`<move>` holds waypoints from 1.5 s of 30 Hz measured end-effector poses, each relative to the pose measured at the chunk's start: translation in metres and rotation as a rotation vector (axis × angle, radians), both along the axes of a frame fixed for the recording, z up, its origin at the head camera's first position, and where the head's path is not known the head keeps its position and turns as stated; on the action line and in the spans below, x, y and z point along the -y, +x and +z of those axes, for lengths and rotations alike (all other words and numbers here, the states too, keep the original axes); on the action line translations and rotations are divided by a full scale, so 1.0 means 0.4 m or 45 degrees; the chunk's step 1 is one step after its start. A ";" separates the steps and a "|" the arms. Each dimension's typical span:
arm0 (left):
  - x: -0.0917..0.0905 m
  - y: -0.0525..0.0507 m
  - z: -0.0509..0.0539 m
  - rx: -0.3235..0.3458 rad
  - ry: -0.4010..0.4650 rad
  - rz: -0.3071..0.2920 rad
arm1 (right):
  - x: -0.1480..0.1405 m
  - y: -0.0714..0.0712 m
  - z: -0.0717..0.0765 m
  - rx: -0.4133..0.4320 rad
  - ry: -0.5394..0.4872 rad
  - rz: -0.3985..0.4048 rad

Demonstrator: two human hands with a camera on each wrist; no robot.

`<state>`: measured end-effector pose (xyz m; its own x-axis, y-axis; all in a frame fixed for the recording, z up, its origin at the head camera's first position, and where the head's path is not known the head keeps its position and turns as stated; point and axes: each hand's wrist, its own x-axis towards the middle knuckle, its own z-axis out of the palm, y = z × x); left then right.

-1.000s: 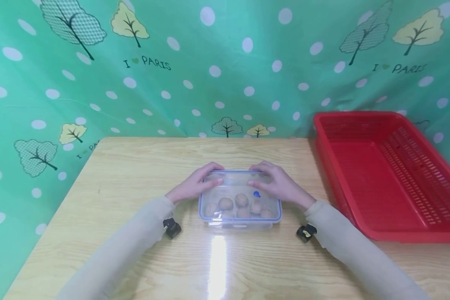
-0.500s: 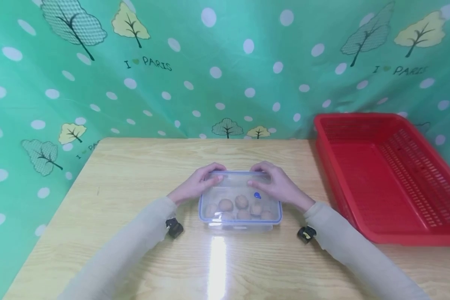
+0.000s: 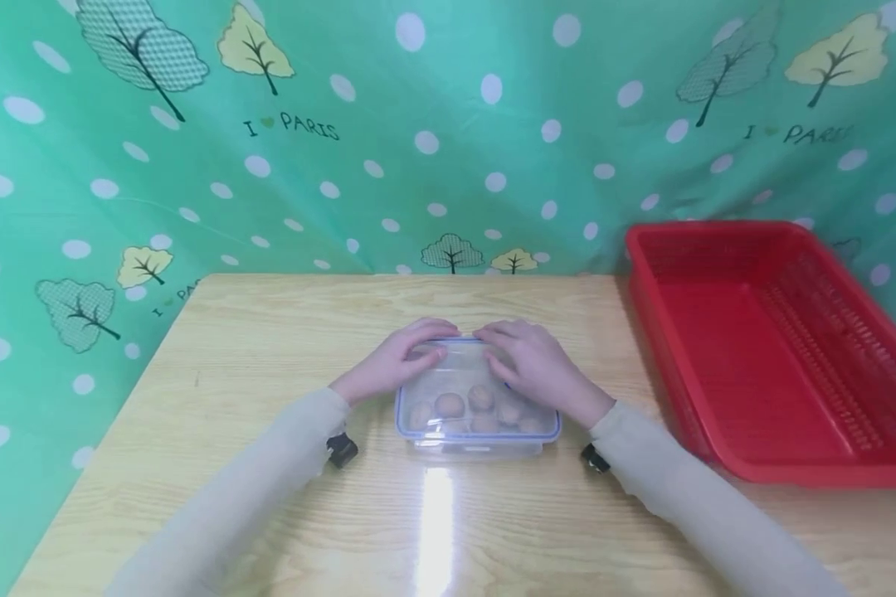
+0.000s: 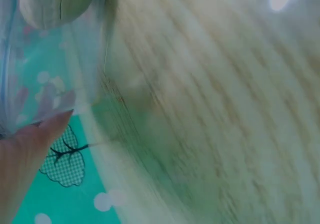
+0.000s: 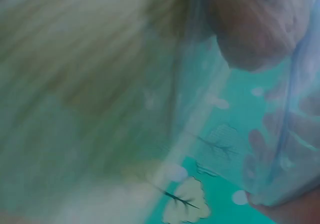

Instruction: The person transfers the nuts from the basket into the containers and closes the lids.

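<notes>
A clear plastic food container (image 3: 459,377) with a blue-edged lid stands on the table, several walnuts (image 3: 450,405) visible through it. At its far left corner my left hand (image 3: 388,363) grips it, thumb over the lid and fingers over the far edge. My right hand (image 3: 543,371) holds the far right part likewise, covering most of a blue spot on the lid. Through the clear wall in the right wrist view, blurred fingers (image 5: 257,141) show behind the container, near a walnut (image 5: 257,28). A left-hand digit (image 4: 47,129) touches the container in the left wrist view.
A large red plastic basket (image 3: 660,373) stands at the table's right side. Behind the wooden table (image 3: 284,323) hangs a green dotted cloth (image 3: 373,99) printed with trees. Glare (image 3: 435,531) streaks the tabletop in front of the container.
My right hand has slid left along the container's far edge, its fingers now close to the left hand's. The left fingers have shifted slightly right. The container has stayed in place.
</notes>
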<state>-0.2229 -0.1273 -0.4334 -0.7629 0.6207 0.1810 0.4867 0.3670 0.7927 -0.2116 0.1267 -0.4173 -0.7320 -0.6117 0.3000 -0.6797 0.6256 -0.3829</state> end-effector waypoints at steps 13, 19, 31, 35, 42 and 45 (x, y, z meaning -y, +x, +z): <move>-0.019 -0.021 0.005 -0.088 0.035 -0.021 | 0.006 -0.012 0.008 0.018 -0.044 -0.065; -0.012 -0.021 0.002 -0.053 0.058 -0.009 | 0.012 -0.015 0.006 0.056 -0.022 -0.065; -0.013 -0.015 0.018 -0.179 -0.043 0.043 | 0.020 -0.024 0.003 0.093 -0.081 -0.092; -0.012 -0.003 0.044 -0.378 -0.249 0.076 | 0.026 -0.043 0.001 0.073 -0.099 -0.069; 0.007 0.055 0.081 -0.420 -0.593 -0.026 | 0.026 -0.081 -0.001 0.075 -0.120 -0.040; 0.007 0.071 0.081 -0.376 -0.716 -0.031 | 0.019 -0.093 -0.004 0.057 -0.147 -0.054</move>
<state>-0.1947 -0.1299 -0.4010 -0.7150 0.6987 0.0232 0.6690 0.6742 0.3129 -0.2489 0.1191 -0.4188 -0.7707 -0.5434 0.3328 -0.6342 0.6032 -0.4837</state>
